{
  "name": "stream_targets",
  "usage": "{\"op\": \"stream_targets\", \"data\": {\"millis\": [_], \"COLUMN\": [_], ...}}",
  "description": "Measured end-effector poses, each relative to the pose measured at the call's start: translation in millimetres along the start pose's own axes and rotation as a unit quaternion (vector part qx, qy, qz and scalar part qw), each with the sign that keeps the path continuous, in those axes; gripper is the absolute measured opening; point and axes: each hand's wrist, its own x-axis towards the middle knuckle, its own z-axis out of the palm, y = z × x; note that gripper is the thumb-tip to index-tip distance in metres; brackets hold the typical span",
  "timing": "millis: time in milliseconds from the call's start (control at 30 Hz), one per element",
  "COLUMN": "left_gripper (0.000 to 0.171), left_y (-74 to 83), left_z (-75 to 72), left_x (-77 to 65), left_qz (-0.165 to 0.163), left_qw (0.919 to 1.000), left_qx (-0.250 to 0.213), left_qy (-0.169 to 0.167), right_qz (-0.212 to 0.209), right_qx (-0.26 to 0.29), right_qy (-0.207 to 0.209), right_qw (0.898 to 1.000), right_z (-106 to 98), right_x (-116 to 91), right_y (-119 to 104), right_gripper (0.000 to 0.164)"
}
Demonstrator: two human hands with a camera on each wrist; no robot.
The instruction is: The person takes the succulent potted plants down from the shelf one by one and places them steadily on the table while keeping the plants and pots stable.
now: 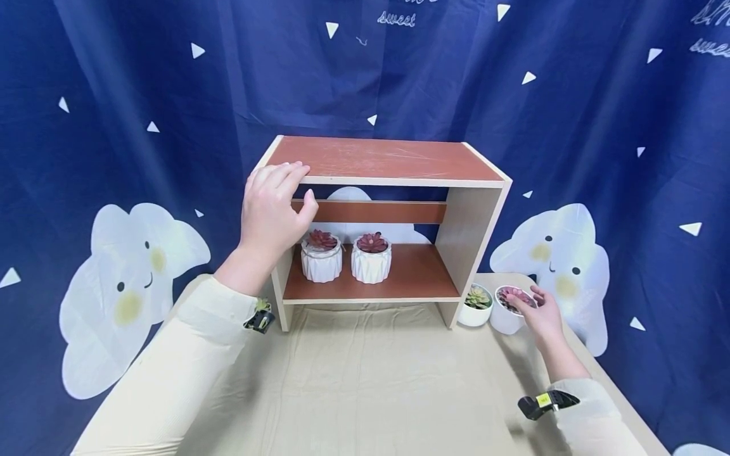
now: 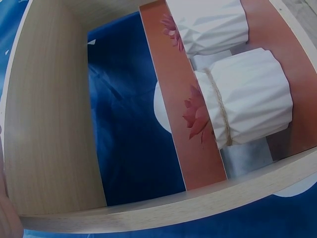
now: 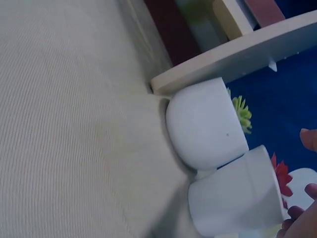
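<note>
My left hand (image 1: 272, 206) rests on the top left front corner of a small brown-and-beige wooden shelf (image 1: 376, 158), thumb apart from the fingers. Inside, two ribbed white pots with red succulents stand side by side, a left pot (image 1: 322, 263) and a right pot (image 1: 372, 263). The left wrist view shows twine around one pot (image 2: 252, 99). On the right, my right hand (image 1: 544, 316) hovers at the rim of a smooth white pot (image 3: 235, 196) with a red succulent, thumb and fingers spread. Whether any finger touches it I cannot tell. Beside it sits a rounded white pot (image 3: 205, 124) with a green succulent.
The shelf stands on a table under a beige cloth (image 1: 365, 380). Its right side panel (image 1: 476, 234) is close to the green succulent's pot. Part of a green plant (image 1: 263, 304) shows behind my left wrist. A dark blue curtain (image 1: 171, 76) hangs behind.
</note>
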Motion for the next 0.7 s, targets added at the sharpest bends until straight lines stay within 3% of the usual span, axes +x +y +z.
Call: {"op": "stream_targets", "data": {"millis": [433,700], "left_gripper": [0.04,0.04], "left_y": [1.8,2.5], "left_z": [-1.3,-1.6], "left_x": [1.2,0.1], "left_qz": [-0.001,-0.001], "left_qw": [1.0,1.0], "left_qx": [0.0,0.0], "left_qy": [-0.004,-0.007], "right_qz": [-0.005,-0.019], "right_qx": [0.016,-0.001], "right_qy": [-0.005,-0.012], "right_qw": [1.0,1.0], "right_z": [1,-2], "right_x": [-4,-13], "right_y": [-19,-33], "right_gripper": [0.079,0.077]}}
